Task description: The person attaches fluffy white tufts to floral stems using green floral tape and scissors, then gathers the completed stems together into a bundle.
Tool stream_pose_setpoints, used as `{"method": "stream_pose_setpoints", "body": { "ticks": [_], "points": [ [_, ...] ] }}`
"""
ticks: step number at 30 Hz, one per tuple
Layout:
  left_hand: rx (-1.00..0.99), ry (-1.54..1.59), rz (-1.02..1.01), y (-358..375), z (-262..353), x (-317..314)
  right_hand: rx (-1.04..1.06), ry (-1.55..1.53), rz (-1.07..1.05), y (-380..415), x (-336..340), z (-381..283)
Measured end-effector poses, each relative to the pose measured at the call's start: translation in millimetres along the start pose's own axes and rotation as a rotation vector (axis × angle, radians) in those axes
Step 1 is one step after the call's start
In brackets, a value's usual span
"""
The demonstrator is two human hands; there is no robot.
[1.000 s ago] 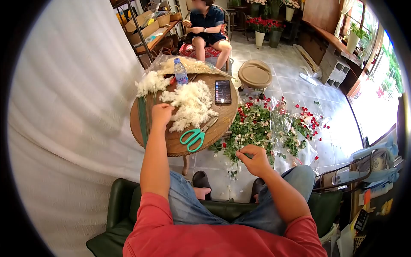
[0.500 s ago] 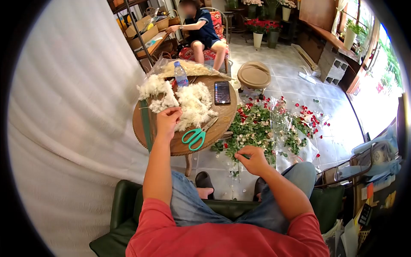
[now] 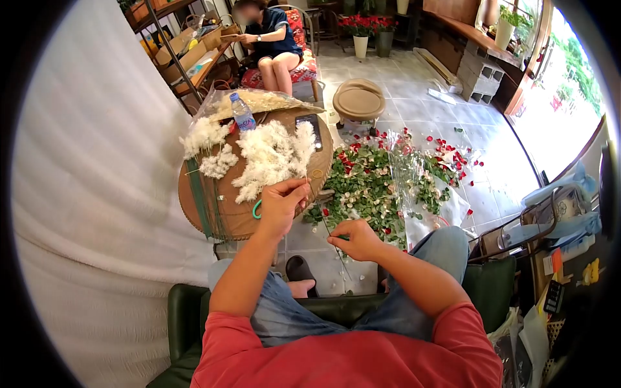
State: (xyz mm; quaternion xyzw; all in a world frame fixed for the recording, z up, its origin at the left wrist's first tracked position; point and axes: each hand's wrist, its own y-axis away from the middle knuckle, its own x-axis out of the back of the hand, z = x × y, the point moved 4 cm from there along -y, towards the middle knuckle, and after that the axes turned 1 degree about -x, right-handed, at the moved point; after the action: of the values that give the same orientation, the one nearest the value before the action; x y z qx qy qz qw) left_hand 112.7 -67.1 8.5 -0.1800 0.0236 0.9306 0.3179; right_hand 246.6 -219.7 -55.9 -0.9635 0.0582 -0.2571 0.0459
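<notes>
A fluffy white dried-flower sprig [image 3: 303, 150] stands upright above the table, its thin stem pinched in the closed fingertips of my left hand [image 3: 279, 205]. My right hand [image 3: 359, 239], lower and to the right, is closed on a thin wire [image 3: 343, 264] that slants between the hands and down past my fingers. A small green piece shows at the right fingers; I cannot make out what it is. More white fluffy sprigs [image 3: 265, 155] lie on the round wooden table [image 3: 191, 194]. Behind my left hand, only part of the scissors' green handle [image 3: 257, 209] shows.
A water bottle [image 3: 242, 113], a partly covered phone [image 3: 315, 129] and green wires [image 3: 199, 200] are on the table. Leaves and red petals [image 3: 362, 187] litter the floor. Beyond stand a stool [image 3: 359, 100] and a seated person [image 3: 275, 42]. A white curtain [image 3: 97, 194] hangs at left.
My left hand has picked up a white sprig from the pile and moved right, towards my right hand. The right hand has shifted slightly left, still holding the wire. The view has turned somewhat.
</notes>
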Motion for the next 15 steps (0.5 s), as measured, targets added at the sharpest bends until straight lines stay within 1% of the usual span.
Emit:
{"method": "stream_pose_setpoints", "body": {
  "ticks": [4,7,9,10,12,14,15],
  "points": [
    [0.017,0.003,-0.014,4.0,2.9,-6.6,-0.037,0.001,-0.014,0.4,3.0,-1.6],
    [-0.013,0.017,0.006,2.6,-5.4,-9.2,-0.038,0.033,0.004,0.7,2.8,-2.1],
    [-0.088,-0.014,0.056,2.3,-11.7,-8.3,-0.047,0.028,0.016,0.4,2.1,-0.7],
    [-0.088,-0.014,0.056,0.7,-18.3,-7.4,-0.055,0.025,0.027,0.2,2.1,0.0],
    [-0.228,-0.080,0.107,-1.0,-22.4,-5.4,-0.073,0.028,0.040,0.6,1.2,0.2],
    [-0.209,-0.073,0.112,0.6,-24.7,-6.8,-0.086,0.032,0.056,0.4,1.6,-0.2],
    [-0.187,-0.065,0.120,1.7,-25.5,-6.9,-0.059,0.047,0.046,0.7,1.0,-1.4]
  ]
}}
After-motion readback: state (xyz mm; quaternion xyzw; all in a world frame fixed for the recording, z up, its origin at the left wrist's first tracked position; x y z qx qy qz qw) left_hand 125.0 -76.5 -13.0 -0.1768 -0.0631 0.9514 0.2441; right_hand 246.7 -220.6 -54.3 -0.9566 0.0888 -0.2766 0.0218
